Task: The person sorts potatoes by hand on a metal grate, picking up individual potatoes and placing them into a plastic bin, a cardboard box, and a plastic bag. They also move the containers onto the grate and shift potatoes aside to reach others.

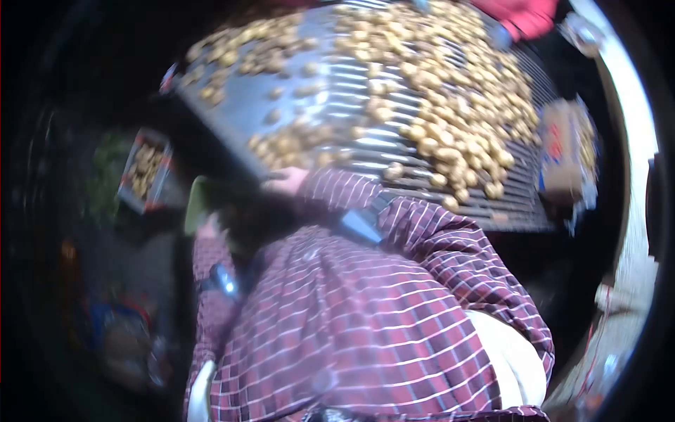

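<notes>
My left hand [210,228] is by my left side, with its fingers around a green object [198,205], perhaps a scoop or container; its shape is blurred. My right hand [287,181] is at the near edge of a metal sorting table [246,119], beside a cluster of potatoes [295,141]. Motion smears its fingers, and whether they hold anything cannot be made out. Many more potatoes [450,98] lie over the slatted part of the table.
A box of potatoes [145,171] stands low at the left. At the table's right end is a cardboard box [560,151]. Another person's red sleeve [529,17] and gloved hand [500,36] reach in at the top right.
</notes>
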Demonstrator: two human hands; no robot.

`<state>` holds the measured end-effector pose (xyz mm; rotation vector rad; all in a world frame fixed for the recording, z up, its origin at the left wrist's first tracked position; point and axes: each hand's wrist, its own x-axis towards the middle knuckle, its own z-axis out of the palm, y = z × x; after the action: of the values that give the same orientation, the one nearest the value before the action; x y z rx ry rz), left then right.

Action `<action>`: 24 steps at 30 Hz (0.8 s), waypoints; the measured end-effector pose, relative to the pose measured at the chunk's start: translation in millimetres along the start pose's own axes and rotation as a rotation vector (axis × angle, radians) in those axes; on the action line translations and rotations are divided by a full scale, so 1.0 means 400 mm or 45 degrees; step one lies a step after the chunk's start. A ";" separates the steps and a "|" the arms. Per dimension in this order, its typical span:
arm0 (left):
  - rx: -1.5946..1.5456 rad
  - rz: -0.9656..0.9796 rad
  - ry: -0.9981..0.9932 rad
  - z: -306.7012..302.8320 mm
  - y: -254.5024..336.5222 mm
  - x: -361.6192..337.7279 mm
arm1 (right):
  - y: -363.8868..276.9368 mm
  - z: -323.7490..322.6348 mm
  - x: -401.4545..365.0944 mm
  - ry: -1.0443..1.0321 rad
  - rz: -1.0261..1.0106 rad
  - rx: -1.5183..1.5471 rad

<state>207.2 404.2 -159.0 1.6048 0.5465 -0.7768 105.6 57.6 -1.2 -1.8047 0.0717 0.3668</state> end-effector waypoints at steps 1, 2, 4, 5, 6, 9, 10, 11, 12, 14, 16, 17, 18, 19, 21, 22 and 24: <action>-0.125 -0.013 0.114 0.064 0.015 0.002 | 0.016 -0.039 -0.043 0.077 0.048 -0.001; -0.018 0.066 0.134 0.106 0.053 0.013 | 0.032 -0.079 -0.086 0.154 0.095 0.002; 0.175 0.347 0.133 0.223 0.153 0.006 | 0.091 -0.135 -0.173 0.347 0.115 -0.049; 0.267 0.522 0.077 0.275 0.191 0.015 | 0.101 -0.150 -0.216 0.437 0.264 0.048; 0.319 0.614 0.025 0.301 0.197 0.019 | 0.116 -0.161 -0.260 0.538 0.406 0.154; 0.349 0.639 -0.109 0.522 0.319 -0.050 | 0.151 -0.207 -0.390 0.790 0.476 0.265; 0.353 0.690 -0.188 0.578 0.317 -0.033 | 0.118 -0.229 -0.427 0.876 0.590 0.407; 0.358 0.739 -0.263 0.631 0.315 -0.035 | 0.091 -0.243 -0.465 0.956 0.701 0.556; 0.490 0.663 -0.325 0.700 0.341 -0.111 | 0.154 -0.248 -0.509 1.060 0.730 0.492; 0.589 0.746 -0.521 0.776 0.287 -0.106 | 0.184 -0.272 -0.586 1.281 0.810 0.373; 0.619 0.699 -0.721 0.829 0.244 -0.142 | 0.108 -0.317 -0.624 1.488 0.878 0.107; 0.684 0.494 -0.773 0.871 0.276 -0.276 | 0.104 -0.342 -0.632 1.569 0.888 -0.104; 0.683 0.335 -0.828 0.893 0.269 -0.326 | 0.199 -0.363 -0.637 1.610 0.896 -0.278; 0.683 0.173 -0.877 0.900 0.266 -0.351 | 0.234 -0.391 -0.628 1.505 0.862 -0.513; 0.792 0.330 -1.105 0.904 0.188 -0.308 | 0.269 -0.420 -0.583 1.275 0.796 -0.958; 0.831 0.470 -1.233 0.901 0.136 -0.265 | 0.241 -0.426 -0.554 1.085 0.994 -0.963; 0.732 0.209 -1.296 0.911 0.115 -0.272 | 0.121 -0.457 -0.498 0.678 1.355 -0.951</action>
<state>101.8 46.6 -71.7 1.4691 -0.5811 -1.5537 -56.3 -158.2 50.2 -2.4320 1.4682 0.6957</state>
